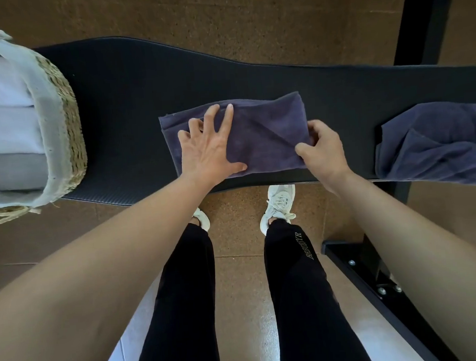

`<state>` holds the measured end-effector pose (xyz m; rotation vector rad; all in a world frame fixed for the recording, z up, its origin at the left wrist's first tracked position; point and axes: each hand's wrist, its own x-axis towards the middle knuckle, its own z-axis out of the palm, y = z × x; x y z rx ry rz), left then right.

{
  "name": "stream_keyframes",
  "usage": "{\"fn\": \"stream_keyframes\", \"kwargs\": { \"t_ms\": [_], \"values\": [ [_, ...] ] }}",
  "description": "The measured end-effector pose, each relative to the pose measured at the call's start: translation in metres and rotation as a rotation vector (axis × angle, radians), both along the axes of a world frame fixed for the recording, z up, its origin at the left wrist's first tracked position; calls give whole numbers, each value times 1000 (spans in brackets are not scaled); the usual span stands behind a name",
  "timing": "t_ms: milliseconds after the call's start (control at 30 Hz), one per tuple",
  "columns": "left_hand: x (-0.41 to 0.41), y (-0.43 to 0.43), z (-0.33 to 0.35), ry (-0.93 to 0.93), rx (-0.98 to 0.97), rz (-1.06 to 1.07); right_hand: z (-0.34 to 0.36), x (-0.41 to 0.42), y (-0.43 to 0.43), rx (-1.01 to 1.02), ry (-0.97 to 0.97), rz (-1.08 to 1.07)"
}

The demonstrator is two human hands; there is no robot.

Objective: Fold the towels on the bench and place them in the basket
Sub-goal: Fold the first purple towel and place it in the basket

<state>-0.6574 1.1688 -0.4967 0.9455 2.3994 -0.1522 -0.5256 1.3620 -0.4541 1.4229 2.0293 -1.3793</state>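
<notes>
Towel [259, 138] flat mid-tabletop [128, 103], we see. Left hand [208, 148] spread wide, pressing towel's left half. Right hand [324, 148] pinching its right edge. Second towel [439, 141] crumpled at right; basket [67, 131] at left.

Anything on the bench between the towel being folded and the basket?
Nothing visible. Bare black padded bench separates the half-folded dark purple towel from the woven lined basket. The crumpled second purple towel lies on the far side.

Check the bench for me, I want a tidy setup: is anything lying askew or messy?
Only the second dark towel at the bench's right end: it lies crumpled, hanging over the near edge. The towel being folded lies flat.
</notes>
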Motion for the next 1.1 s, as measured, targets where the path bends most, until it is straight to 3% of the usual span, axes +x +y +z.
{"fn": "stream_keyframes", "kwargs": {
  "t_ms": [267,400,500,667,833,933,1000,1100],
  "values": [
    [1,26,3,-70,54,150,21,-18,12,73,159,108],
    [-5,8,3,-184,349,299,25,-27,6,95,177,215],
    [-7,-20,9,-103,513,438,31,-35,-10,92,186,252],
    [-7,-73,6,45,408,500,34,-45,-42,41,202,271],
    [-8,-99,3,-126,315,451,30,-55,-79,16,227,329],
    [-14,-93,5,-6,385,428,30,-62,-100,6,237,336],
    [-20,-78,10,-88,493,532,32,-65,-101,35,245,250],
    [-25,-47,18,-388,625,614,39,-63,-81,116,237,27]
  ]
}}
